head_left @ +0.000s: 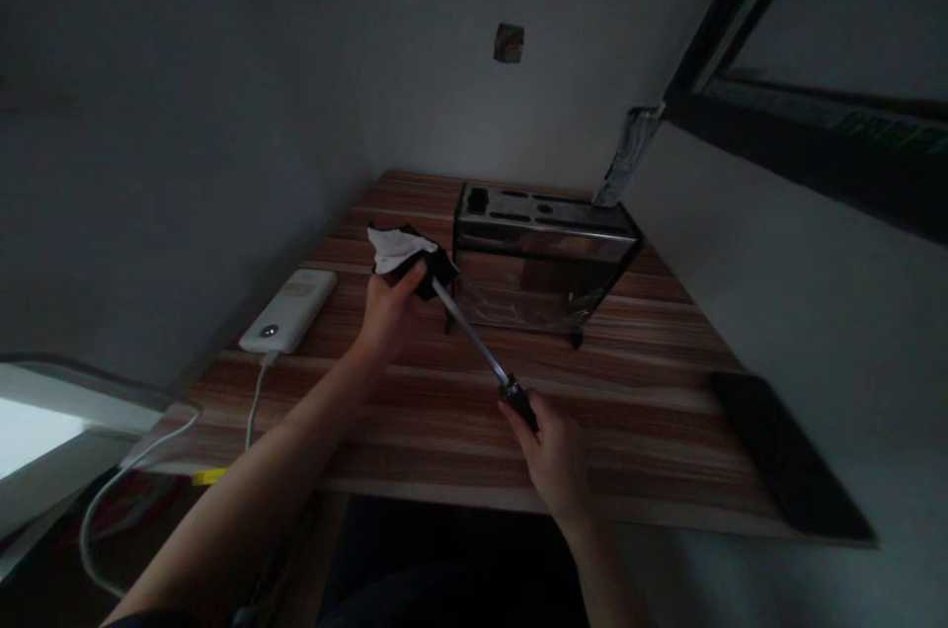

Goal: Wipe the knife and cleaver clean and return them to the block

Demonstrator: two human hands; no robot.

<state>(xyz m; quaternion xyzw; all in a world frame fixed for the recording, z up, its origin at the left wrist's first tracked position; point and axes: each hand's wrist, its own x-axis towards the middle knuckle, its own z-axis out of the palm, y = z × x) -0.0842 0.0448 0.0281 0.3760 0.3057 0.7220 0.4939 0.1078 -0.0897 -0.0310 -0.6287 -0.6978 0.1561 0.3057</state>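
My right hand (554, 455) is closed around the black handle of a sharpening steel (471, 332), whose long metal rod slants up and left, away from me. My left hand (391, 314) grips a black-and-white cloth (404, 248), the thumb pressed on its dark part. The rod's far end goes into the cloth and is hidden there. Just beyond the rod stands a knife block (548, 238) with a slotted metal top and a see-through front.
A white power bank (290, 310) lies left on the wood-grain table (652, 366), with a white cable (256, 401) plugged in. A dark flat slab (789, 450), perhaps a phone, lies by the right edge. Walls border the table's left, back and right.
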